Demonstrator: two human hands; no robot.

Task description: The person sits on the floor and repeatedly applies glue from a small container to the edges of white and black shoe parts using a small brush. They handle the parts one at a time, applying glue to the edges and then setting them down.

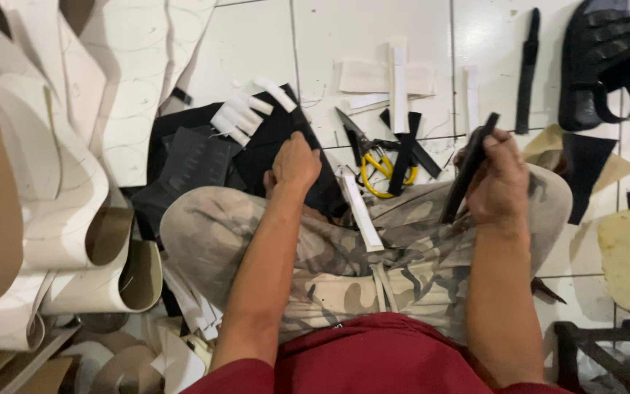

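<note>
A small shoemaking workshop on a tiled floor (329,44). Cut material sheets (52,168), yellow-handled scissors (377,171) and a black sandal (599,62) lie about.

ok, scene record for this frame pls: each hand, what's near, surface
left hand: pressing on a black sheet on the lap
right hand: gripping a black strip, tilted up
between hands: white strip on the knee; yellow-handled scissors on the floor
far right: black sandal
left side: curled white sheets
surface: white tiled floor
</note>
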